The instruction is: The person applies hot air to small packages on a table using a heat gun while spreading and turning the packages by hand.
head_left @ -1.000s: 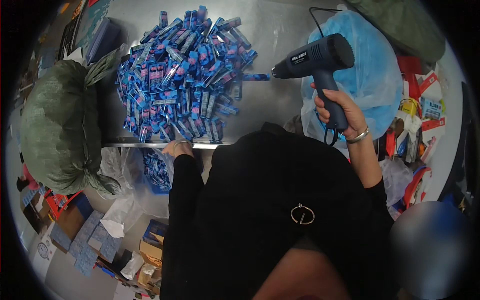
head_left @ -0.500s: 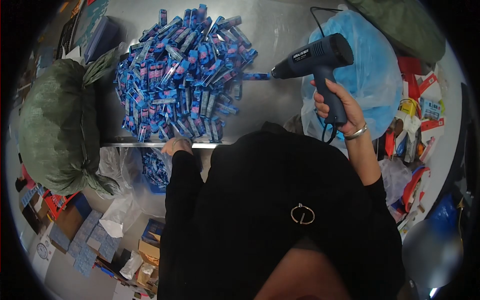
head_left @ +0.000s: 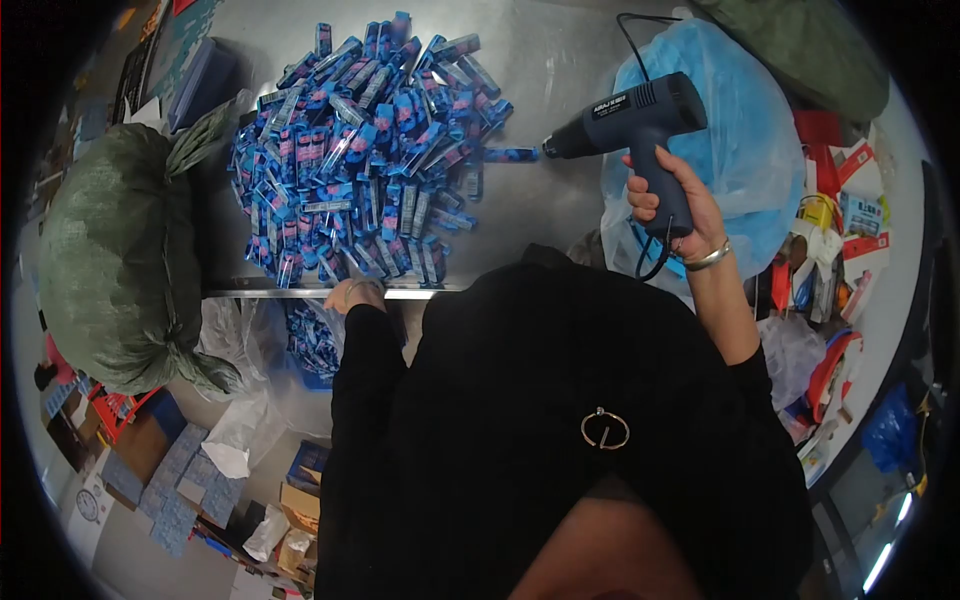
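Note:
A dark blue heat gun [head_left: 640, 120] is held by its handle in my right hand [head_left: 680, 205], nozzle pointing left. A single blue packet [head_left: 510, 155] lies just in front of the nozzle. To its left, a large heap of blue and pink wrapped packets [head_left: 350, 150] covers part of the metal table [head_left: 545, 60]. My left hand [head_left: 352, 295] rests at the table's near edge below the heap; its fingers are partly hidden, and what they hold, if anything, cannot be made out.
A stuffed green sack [head_left: 115, 255] stands at the left. Behind the heat gun is a clear bag with blue contents [head_left: 750, 130]. Below the table edge, a blue bin [head_left: 312, 345] holds more packets. Cartons and red items crowd the right side.
The rear of the heat gun has shifted very slightly, and my right hand with it. The blurred round shape at the lower right is gone from view. My left hand stays at the table edge.

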Action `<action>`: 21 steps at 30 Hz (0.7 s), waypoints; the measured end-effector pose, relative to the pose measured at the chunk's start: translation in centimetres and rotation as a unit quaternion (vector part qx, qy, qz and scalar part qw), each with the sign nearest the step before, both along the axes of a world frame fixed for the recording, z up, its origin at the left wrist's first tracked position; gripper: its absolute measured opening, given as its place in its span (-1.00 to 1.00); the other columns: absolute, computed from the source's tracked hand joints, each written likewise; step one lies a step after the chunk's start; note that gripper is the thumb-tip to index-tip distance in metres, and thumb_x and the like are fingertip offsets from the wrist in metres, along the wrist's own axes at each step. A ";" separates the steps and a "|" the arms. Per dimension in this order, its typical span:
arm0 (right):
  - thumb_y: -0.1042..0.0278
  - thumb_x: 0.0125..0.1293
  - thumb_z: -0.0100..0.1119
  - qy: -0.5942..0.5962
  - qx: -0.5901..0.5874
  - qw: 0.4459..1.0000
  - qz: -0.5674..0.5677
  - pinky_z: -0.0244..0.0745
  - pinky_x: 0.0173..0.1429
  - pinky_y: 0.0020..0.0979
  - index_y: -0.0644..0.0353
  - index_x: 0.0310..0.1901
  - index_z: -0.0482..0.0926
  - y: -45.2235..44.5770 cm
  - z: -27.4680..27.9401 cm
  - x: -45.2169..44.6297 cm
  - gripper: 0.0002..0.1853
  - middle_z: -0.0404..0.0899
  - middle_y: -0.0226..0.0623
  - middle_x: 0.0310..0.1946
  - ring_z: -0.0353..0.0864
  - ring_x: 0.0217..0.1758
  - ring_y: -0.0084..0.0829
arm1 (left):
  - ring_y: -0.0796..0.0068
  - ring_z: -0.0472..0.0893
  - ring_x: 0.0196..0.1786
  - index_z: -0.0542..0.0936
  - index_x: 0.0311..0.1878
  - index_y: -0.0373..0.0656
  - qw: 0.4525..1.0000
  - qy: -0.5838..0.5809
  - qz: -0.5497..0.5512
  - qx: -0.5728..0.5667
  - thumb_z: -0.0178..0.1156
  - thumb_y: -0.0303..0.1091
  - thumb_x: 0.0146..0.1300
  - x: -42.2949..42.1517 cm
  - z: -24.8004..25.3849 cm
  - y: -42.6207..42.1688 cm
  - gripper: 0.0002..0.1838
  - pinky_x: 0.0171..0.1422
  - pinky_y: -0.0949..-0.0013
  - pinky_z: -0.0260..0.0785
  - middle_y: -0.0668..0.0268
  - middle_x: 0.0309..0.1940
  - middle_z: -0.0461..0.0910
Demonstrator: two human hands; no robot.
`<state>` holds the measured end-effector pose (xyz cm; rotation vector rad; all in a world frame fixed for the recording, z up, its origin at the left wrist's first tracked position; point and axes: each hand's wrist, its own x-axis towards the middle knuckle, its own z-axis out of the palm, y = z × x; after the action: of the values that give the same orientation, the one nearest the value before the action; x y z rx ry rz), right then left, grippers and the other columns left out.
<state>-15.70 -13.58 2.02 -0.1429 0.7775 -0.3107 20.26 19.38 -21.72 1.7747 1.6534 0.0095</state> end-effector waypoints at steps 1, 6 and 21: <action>0.13 0.43 0.07 -0.002 0.003 1.000 -0.003 0.43 -0.41 -0.48 0.32 0.05 0.34 0.0 0.0 0.1 -0.60 0.42 -0.26 -0.40 0.40 -0.51 -0.49 | -0.03 0.58 0.13 0.59 0.00 -0.51 1.000 0.000 0.002 0.000 -0.48 0.14 0.47 0.0 0.0 0.0 -0.16 0.35 0.13 0.34 -0.08 -0.03 0.63; 0.14 0.45 0.03 -0.015 0.010 1.000 -0.002 0.40 -0.40 -0.49 0.35 0.08 0.34 0.0 -0.2 0.2 -0.59 0.43 -0.25 -0.39 0.39 -0.49 -0.51 | -0.03 0.57 0.14 0.59 0.00 -0.50 1.000 -0.003 0.017 -0.001 -0.47 0.15 0.47 0.1 -0.1 -0.1 -0.16 0.36 0.14 0.32 -0.06 -0.03 0.63; 0.12 0.43 0.08 -0.011 0.006 1.000 -0.010 0.40 -0.40 -0.46 0.34 0.02 0.37 -0.5 -0.7 0.7 -0.60 0.43 -0.26 -0.41 0.39 -0.50 -0.48 | 0.02 0.59 0.14 0.60 0.01 -0.48 0.976 0.173 0.129 -0.012 -0.45 0.16 0.46 5.2 0.1 0.8 -0.17 0.38 0.19 0.31 -0.03 -0.04 0.65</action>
<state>-14.99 -14.06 1.30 -0.1200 0.7591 -0.3250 25.43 20.23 -21.64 1.5975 2.1137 -0.2107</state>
